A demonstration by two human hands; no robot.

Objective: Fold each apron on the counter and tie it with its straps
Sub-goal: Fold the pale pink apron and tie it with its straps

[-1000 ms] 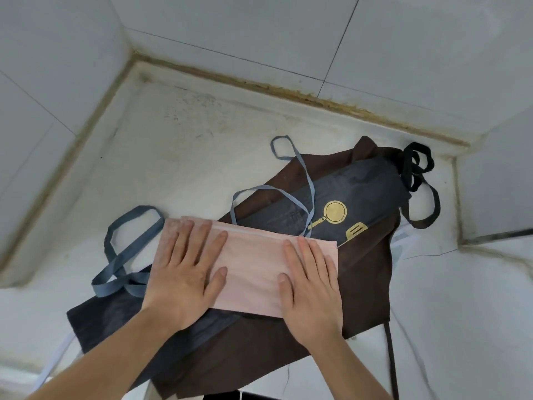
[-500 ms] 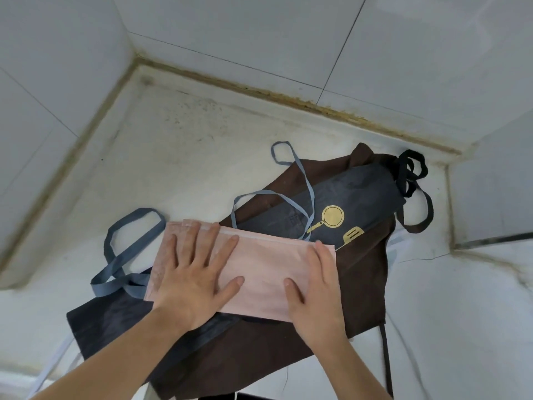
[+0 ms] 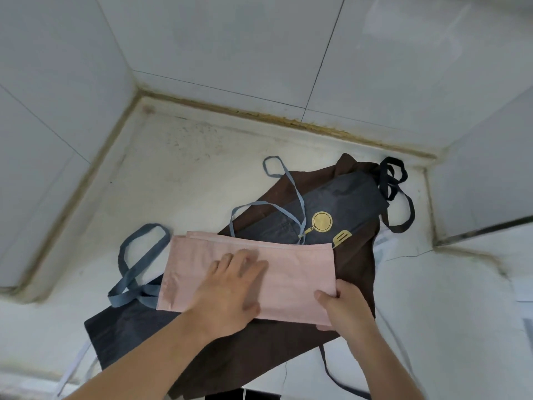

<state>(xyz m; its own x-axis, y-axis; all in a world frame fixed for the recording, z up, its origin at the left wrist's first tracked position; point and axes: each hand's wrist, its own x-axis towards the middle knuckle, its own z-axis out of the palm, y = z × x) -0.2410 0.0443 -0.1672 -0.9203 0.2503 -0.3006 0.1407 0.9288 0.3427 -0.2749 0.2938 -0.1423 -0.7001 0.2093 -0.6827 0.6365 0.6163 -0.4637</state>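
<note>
**Pink apron folded to a band; tying not begun**

Blue straps [image 3: 135, 264] trail loose at 9 o'clock of the pink apron [image 3: 288, 267], a matte, soft woven rectangle lying on the pile. Left hand [image 3: 227, 293] lies flat on it, fingers apparently straight (blurred). Right hand [image 3: 343, 307] pinches its 4 o'clock corner. Beneath, a grey apron [image 3: 340, 203] with gold print and a brown apron [image 3: 357, 264] lie unfolded, probably next, on the speckled counter [image 3: 178, 174].

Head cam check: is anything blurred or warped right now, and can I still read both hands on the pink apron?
Head view: left hand is motion-smeared at its fingers; right hand is sharper, gripping the pink apron at its right edge; wide-angle lens bends the wall tile lines; light is soft, without glare.
</note>
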